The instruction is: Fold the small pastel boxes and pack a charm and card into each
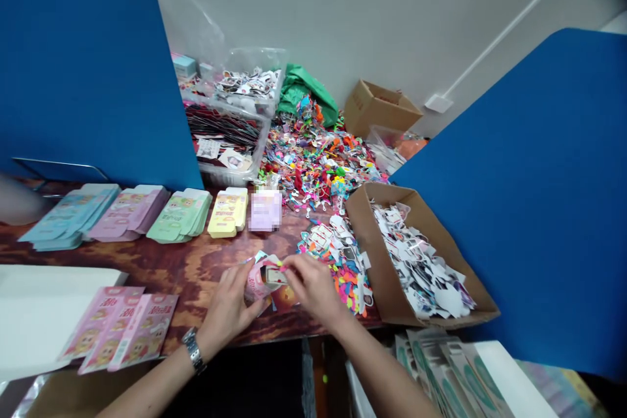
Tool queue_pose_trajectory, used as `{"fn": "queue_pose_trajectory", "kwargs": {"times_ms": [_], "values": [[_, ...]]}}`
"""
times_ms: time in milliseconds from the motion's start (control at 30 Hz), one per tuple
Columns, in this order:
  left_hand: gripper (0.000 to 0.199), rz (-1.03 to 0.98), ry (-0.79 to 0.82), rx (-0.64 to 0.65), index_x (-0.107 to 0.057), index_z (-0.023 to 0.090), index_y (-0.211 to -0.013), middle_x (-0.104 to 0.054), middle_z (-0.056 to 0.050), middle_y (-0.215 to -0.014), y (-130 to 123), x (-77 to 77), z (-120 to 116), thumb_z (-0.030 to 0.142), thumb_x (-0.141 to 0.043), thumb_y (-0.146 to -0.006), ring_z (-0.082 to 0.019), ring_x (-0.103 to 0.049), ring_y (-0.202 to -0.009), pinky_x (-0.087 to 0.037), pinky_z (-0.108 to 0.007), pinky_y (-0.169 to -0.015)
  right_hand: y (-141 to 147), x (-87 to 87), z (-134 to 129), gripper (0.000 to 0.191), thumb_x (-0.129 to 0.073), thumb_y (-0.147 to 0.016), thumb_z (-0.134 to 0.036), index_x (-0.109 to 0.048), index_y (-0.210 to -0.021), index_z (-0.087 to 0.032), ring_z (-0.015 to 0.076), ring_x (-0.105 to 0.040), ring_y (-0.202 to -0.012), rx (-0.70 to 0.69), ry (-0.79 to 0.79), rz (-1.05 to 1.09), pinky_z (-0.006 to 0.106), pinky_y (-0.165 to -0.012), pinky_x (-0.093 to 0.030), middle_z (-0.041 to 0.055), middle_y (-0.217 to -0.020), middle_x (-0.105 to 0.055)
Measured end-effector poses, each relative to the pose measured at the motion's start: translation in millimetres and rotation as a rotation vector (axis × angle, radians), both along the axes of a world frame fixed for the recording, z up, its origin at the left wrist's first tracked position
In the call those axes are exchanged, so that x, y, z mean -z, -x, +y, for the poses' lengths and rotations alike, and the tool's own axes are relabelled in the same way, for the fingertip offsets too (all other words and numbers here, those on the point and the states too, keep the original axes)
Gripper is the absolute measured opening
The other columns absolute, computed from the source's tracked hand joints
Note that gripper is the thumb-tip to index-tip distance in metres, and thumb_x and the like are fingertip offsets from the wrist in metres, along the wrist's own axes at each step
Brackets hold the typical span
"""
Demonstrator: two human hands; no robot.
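Observation:
Near the table's front edge, my left hand (232,300), with a metal watch on its wrist, is wrapped round a small pink box (257,282) whose open end faces right. At that opening, my right hand (311,284) pinches a small pale card-like piece (275,275), partly inside the box. Just right of my right hand lies a pile of white tags and bright small pieces (343,274). Behind the hands stand a yellow box stack (228,212) and a lilac stack (265,210).
Green (179,215), purple and blue box stacks line the left. Flat pink boxes (142,333) lie at front left. A cardboard box of white cut-outs (375,261) stands right. Clear bins and a colourful heap (318,163) are behind. Blue partitions (539,196) flank the table.

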State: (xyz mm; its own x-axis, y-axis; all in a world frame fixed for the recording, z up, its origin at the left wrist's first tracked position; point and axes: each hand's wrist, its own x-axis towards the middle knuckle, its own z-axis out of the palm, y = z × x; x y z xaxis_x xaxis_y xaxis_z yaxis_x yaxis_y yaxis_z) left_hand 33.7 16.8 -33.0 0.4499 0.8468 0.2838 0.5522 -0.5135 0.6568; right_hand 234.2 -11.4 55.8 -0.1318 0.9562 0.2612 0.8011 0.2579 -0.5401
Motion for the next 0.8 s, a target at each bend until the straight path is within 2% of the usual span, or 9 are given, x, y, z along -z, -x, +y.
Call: {"fn": "queue_pose_trajectory", "kwargs": {"times_ms": [100, 167, 267, 367, 433, 500, 567, 700, 800], "values": [[0.068, -0.018, -0.016, 0.017, -0.037, 0.019, -0.142, -0.057, -0.014, -0.128, 1, -1.1, -2, 0.030, -0.064, -0.081, -0.029, -0.056, -0.115, -0.048, -0.045, -0.097, 22, 10.2, 2, 0.015, -0.052, -0.091, -0.012, -0.065, -0.094, -0.019, 0.0186, -0.062, -0.079, -0.133, -0.001, -0.145, 0.027, -0.072, -0.048, 0.0055, -0.083, -0.066], [0.068, -0.014, -0.016, 0.011, -0.035, 0.020, -0.143, -0.057, -0.014, -0.128, 5, -1.8, -2, 0.027, -0.063, -0.081, -0.029, -0.056, -0.115, -0.048, -0.045, -0.097, 27, 11.7, 3, 0.021, -0.051, -0.092, -0.012, -0.063, -0.107, -0.019, 0.0194, -0.063, -0.085, -0.200, 0.004, -0.125, 0.029, -0.077, -0.050, 0.0068, -0.091, -0.067], [0.070, -0.006, -0.007, -0.012, -0.031, 0.020, -0.144, -0.056, -0.014, -0.128, 10, -3.0, 0, 0.027, -0.062, -0.082, -0.030, -0.056, -0.116, -0.047, -0.046, -0.098, 27, 7.4, 2, 0.028, -0.047, -0.095, -0.014, -0.057, -0.121, -0.020, 0.0188, -0.062, -0.092, -0.197, -0.038, -0.005, 0.030, -0.082, -0.050, 0.0082, -0.103, -0.067], [0.070, -0.009, -0.009, -0.002, -0.030, 0.019, -0.144, -0.055, -0.014, -0.130, 12, -3.8, 1, 0.026, -0.062, -0.082, -0.029, -0.054, -0.118, -0.046, -0.045, -0.100, 28, 3.7, 0, 0.018, -0.051, -0.095, -0.017, -0.064, -0.107, -0.021, 0.0199, -0.059, -0.086, -0.176, -0.107, -0.095, 0.031, -0.077, -0.050, 0.0073, -0.094, -0.067], [0.069, -0.015, -0.014, -0.005, -0.032, 0.019, -0.143, -0.056, -0.014, -0.131, 13, -4.1, 1, 0.025, -0.062, -0.082, -0.029, -0.054, -0.119, -0.046, -0.044, -0.101, 29, 3.3, -1, 0.018, -0.055, -0.093, -0.018, -0.066, -0.107, -0.022, 0.0212, -0.057, -0.086, -0.213, -0.121, -0.186, 0.033, -0.076, -0.049, 0.0066, -0.092, -0.069], [0.069, -0.032, -0.019, -0.021, -0.032, 0.018, -0.143, -0.056, -0.014, -0.131, 13, -4.9, 2, 0.026, -0.062, -0.082, -0.029, -0.055, -0.119, -0.046, -0.043, -0.101, 29, 3.9, 0, 0.028, -0.056, -0.092, -0.016, -0.062, -0.118, -0.023, 0.0214, -0.058, -0.089, -0.258, -0.117, -0.171, 0.033, -0.079, -0.049, 0.0066, -0.098, -0.070], [0.069, -0.049, -0.022, -0.041, -0.031, 0.019, -0.145, -0.055, -0.014, -0.133, 14, -6.4, 4, 0.027, -0.061, -0.083, -0.029, -0.055, -0.120, -0.047, -0.043, -0.100, 24, 5.6, 4, 0.036, -0.053, -0.093, -0.014, -0.057, -0.128, -0.022, 0.0206, -0.060, -0.095, -0.265, -0.138, -0.069, 0.034, -0.084, -0.050, 0.0076, -0.109, -0.069], [0.067, -0.059, -0.042, -0.035, -0.032, 0.023, -0.145, -0.058, -0.012, -0.130, 21, -8.6, 10, 0.031, -0.060, -0.085, -0.028, -0.058, -0.117, -0.050, -0.042, -0.096, 1, 16.9, 32, 0.031, -0.048, -0.095, -0.015, -0.061, -0.122, -0.022, 0.0185, -0.063, -0.101, -0.124, -0.165, 0.150, 0.031, -0.087, -0.050, 0.0067, -0.110, -0.070], [0.064, -0.059, -0.063, -0.008, -0.037, 0.026, -0.142, -0.061, -0.010, -0.129, 27, -4.4, 13, 0.031, -0.063, -0.084, -0.027, -0.060, -0.115, -0.052, -0.039, -0.095, -27, 34.5, 72, 0.025, -0.049, -0.094, -0.020, -0.068, -0.110, -0.022, 0.0178, -0.067, -0.095, 0.089, -0.019, 0.144, 0.028, -0.085, -0.050, 0.0043, -0.105, -0.073]]}}
